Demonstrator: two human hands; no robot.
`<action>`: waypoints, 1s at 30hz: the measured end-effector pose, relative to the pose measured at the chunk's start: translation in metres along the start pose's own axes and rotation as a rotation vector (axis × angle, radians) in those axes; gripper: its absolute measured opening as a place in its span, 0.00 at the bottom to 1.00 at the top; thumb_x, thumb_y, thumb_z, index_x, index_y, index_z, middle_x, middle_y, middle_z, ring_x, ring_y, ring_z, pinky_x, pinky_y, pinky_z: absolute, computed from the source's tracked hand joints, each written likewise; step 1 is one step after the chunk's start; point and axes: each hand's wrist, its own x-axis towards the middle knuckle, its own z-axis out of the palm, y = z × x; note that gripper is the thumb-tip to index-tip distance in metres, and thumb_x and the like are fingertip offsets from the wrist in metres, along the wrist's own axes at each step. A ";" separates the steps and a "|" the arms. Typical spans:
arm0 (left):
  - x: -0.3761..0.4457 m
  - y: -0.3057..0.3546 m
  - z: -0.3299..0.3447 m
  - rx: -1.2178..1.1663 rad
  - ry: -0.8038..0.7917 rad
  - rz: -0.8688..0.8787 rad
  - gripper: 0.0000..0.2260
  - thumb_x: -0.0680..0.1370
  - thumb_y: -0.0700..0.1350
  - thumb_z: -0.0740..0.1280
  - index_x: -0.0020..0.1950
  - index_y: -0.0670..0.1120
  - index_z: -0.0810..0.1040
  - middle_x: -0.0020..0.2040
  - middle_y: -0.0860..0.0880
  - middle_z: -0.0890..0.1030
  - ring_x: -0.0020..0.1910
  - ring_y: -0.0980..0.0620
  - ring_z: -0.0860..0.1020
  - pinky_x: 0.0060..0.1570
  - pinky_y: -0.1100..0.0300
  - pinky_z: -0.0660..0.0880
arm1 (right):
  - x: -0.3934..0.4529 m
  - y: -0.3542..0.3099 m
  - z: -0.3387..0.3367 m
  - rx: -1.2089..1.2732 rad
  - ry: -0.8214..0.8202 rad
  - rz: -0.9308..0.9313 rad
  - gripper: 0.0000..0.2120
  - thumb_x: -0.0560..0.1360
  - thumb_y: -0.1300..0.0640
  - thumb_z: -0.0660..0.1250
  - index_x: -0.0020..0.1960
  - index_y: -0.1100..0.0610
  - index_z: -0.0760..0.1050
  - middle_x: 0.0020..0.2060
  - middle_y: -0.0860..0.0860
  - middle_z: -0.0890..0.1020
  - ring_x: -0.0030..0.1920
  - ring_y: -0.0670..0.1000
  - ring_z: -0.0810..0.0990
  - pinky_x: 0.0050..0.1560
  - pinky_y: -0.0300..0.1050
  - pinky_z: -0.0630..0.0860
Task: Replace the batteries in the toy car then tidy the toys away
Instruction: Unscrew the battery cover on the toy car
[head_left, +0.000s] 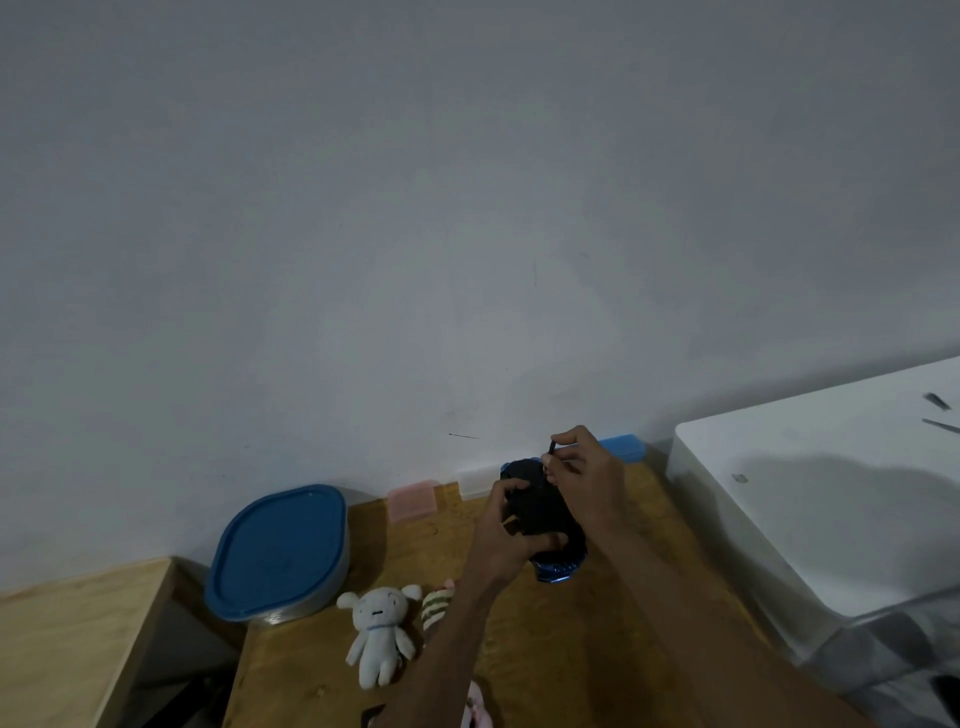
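Observation:
A dark toy car (540, 512), blue at its near end, is held above the wooden table (597, 649) with its black underside up. My left hand (501, 535) grips the car from the left side. My right hand (584, 475) pinches a thin dark tool (550, 448), probably a small screwdriver, whose tip points down at the car's underside. A white plush toy (378, 631) lies on the table at the near left, with a striped green and pink toy (436, 605) beside it, partly hidden by my left forearm.
A container with a blue lid (280, 553) sits at the table's left edge. A pink box (413, 499) and a blue box (621, 448) stand against the wall. A white surface (810, 493) lies to the right. A pink toy (478, 709) and a dark object (371, 716) sit at the near edge.

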 end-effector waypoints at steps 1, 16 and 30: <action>0.000 0.001 0.000 0.003 -0.002 -0.001 0.32 0.66 0.42 0.82 0.62 0.56 0.70 0.62 0.51 0.78 0.59 0.50 0.79 0.48 0.58 0.83 | 0.000 -0.001 -0.001 -0.024 0.008 -0.029 0.09 0.74 0.57 0.75 0.50 0.54 0.76 0.42 0.49 0.84 0.41 0.47 0.84 0.40 0.41 0.84; 0.003 0.012 -0.005 0.009 0.000 0.031 0.30 0.66 0.41 0.81 0.61 0.56 0.72 0.61 0.51 0.78 0.59 0.53 0.78 0.47 0.60 0.82 | 0.006 -0.015 -0.004 -0.028 0.048 -0.143 0.10 0.73 0.60 0.76 0.51 0.56 0.78 0.41 0.49 0.84 0.39 0.48 0.84 0.38 0.32 0.80; 0.003 0.014 -0.004 0.013 0.015 0.033 0.30 0.65 0.43 0.82 0.61 0.57 0.72 0.61 0.51 0.79 0.60 0.50 0.79 0.51 0.52 0.83 | 0.003 -0.019 -0.005 0.033 0.088 -0.145 0.07 0.72 0.61 0.76 0.48 0.56 0.79 0.41 0.48 0.83 0.43 0.45 0.83 0.42 0.36 0.81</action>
